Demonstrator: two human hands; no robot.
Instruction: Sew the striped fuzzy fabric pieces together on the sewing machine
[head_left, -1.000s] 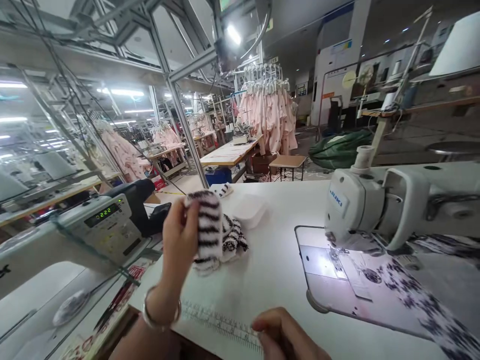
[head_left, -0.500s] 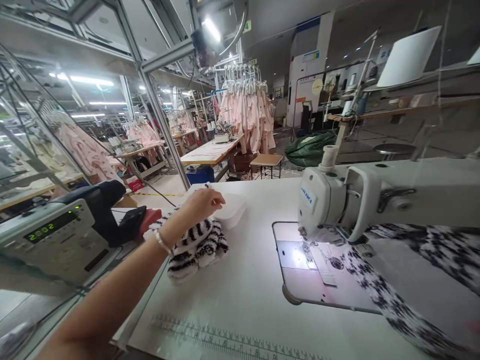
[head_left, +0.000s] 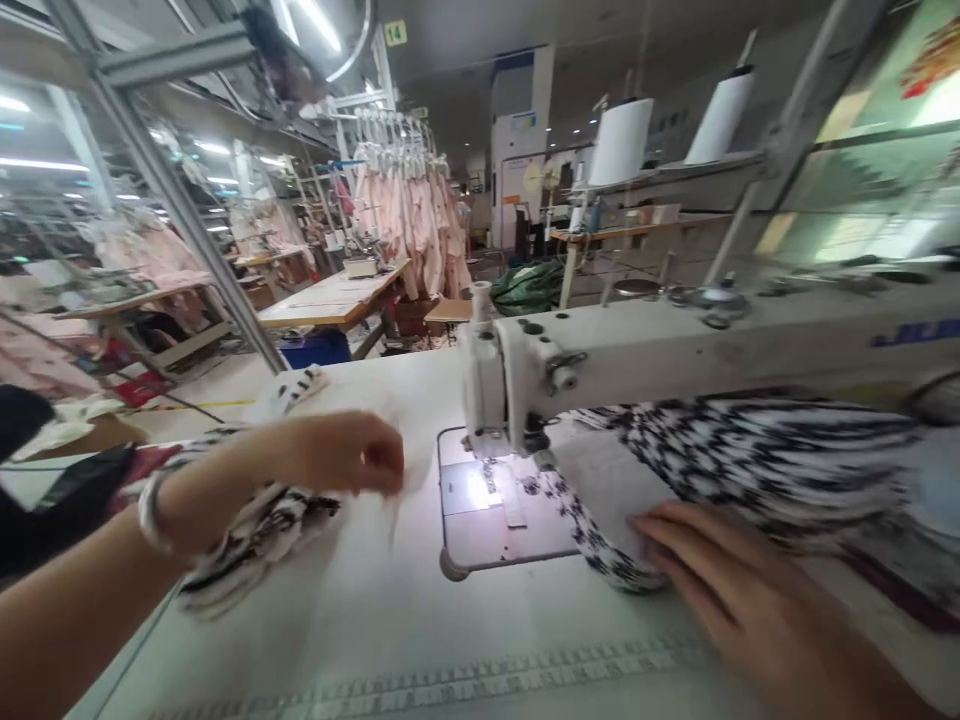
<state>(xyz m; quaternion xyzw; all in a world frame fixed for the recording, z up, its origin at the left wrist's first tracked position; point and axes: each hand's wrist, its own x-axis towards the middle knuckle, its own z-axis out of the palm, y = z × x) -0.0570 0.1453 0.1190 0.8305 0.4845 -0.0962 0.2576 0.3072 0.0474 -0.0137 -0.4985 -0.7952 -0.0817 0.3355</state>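
My left hand (head_left: pixel 345 455) hovers just left of the lit needle plate (head_left: pixel 480 495), above a heap of small black-and-white striped pieces (head_left: pixel 255 540). Its fingers are pinched together on something small and blurred that I cannot make out. My right hand (head_left: pixel 720 590) lies flat, fingers stretched out, on the black-and-white patterned fabric (head_left: pixel 750 450). That fabric runs under the arm of the white sewing machine (head_left: pixel 600 345) up to the needle. A printed ruler (head_left: pixel 450 680) runs along the near edge of the white table (head_left: pixel 375 620).
A slanted metal post (head_left: pixel 172 200) rises at the left. Pink garments on hangers (head_left: pixel 405 220) and a wooden table (head_left: pixel 330 300) stand behind. White thread cones (head_left: pixel 622 140) sit on a rack above the machine. A green bag (head_left: pixel 529 285) lies on the floor.
The view has swung right. My left hand left the white box at the back and came toward the needle plate. My right hand has come to rest on the patterned fabric.
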